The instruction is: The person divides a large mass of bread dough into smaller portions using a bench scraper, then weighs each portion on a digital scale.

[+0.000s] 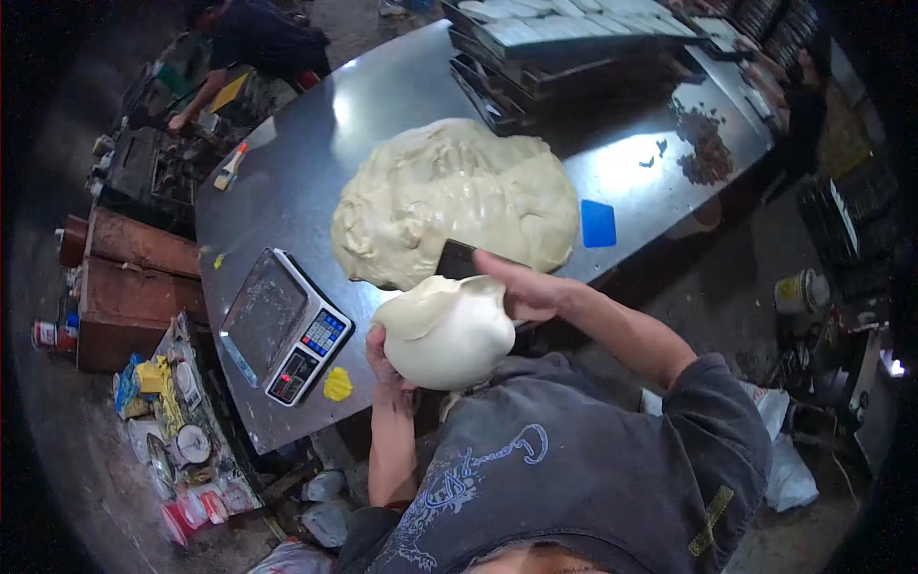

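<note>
My left hand cups the left side of a big, smooth piece of dough, held up in front of my chest at the near edge of the table. My right hand is at the dough's upper right, fingers closed around a dark, flat dough scraper. The scraper's blade points left, above the piece. Some of my right fingers are hidden behind the dough. Just beyond lies a large, pale dough mass spread on the metal table.
A digital scale stands at left, with a yellow scrap beside it. A blue plastic scraper lies right of the dough mass. Stacked trays fill the far side. Two other people work at the far left and right.
</note>
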A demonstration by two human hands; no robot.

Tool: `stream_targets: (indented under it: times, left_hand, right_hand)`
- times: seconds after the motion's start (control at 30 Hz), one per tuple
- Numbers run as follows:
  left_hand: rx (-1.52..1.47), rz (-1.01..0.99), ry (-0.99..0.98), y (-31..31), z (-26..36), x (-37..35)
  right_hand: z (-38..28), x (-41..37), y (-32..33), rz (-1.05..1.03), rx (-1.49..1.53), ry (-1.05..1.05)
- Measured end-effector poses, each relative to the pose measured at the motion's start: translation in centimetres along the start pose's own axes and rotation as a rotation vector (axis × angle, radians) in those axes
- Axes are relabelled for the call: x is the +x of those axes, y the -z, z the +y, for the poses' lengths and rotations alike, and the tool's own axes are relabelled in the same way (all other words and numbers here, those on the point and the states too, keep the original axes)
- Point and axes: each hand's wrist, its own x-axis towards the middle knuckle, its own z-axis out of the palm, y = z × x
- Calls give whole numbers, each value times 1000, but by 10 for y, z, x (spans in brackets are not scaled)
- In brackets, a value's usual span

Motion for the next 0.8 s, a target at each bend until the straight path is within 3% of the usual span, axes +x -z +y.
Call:
stream_targets:
  times: [0.07, 0.17, 0.2, 0.23, 0.3, 0.43, 0.47, 0.57, 0.7, 0.73, 0.8]
  left_hand:
    - [274, 79, -144, -31, 10, -1]
    - [43, 133, -51, -60, 14, 8]
    - [43, 71, -17, -58, 11, 12]
    - [46, 5, 54, -58, 9, 16]
    - [52, -129, 194, -59, 7, 22]
    - [-13, -49, 249, -46, 14, 33]
    - [10, -135, 317, -39, 26, 30]
    - [473, -3, 126, -56, 35, 16]
    - [532, -66, 266, -37, -10, 21]
    - [386, -17, 362, -27, -18, 20]
    - [245, -114, 283, -20, -34, 14]
  right_hand:
    - [10, 14, 44, -88, -61, 183]
    - [11, 13, 2, 464, -592, 390]
    - [19, 12, -9, 386, -436, 299]
    - [40, 27, -12, 381, -165, 390]
    - [49, 34, 7, 266, 96, 259]
    - [30, 9, -14, 289, 304, 319]
    - [22, 2, -21, 319, 349, 325]
    - [11, -10, -28, 420, 301, 403]
    - [18, -8, -58, 445, 194, 316]
    - [28, -3, -48, 375, 208, 234]
    - [29, -8, -49, 276, 250, 136]
